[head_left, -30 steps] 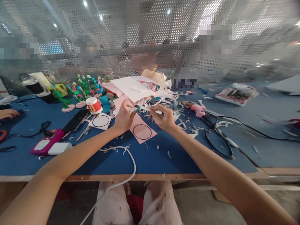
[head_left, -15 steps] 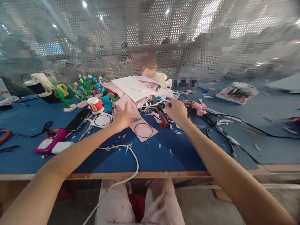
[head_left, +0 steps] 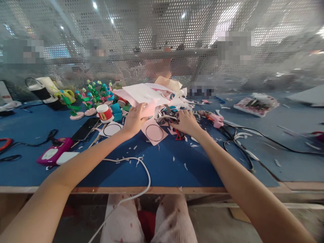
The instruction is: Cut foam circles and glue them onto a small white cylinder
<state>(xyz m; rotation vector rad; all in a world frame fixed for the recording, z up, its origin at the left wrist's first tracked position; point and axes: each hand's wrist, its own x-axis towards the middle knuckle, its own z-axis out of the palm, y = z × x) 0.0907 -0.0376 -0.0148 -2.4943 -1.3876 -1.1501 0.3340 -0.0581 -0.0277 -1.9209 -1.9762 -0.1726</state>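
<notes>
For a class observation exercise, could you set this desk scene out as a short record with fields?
Left hand: holding pink paper
Right hand: over a red-and-black tool; grip hidden
Drawn shapes: one black circle each on the pink paper and a white paper
Left side: red-and-white cup, black phone
Right side: pink corded tool
Behind hands: heaped papers

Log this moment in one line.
left hand: holding pink paper; right hand: at red tool among paper scraps; red-white cup: left of both hands
</notes>
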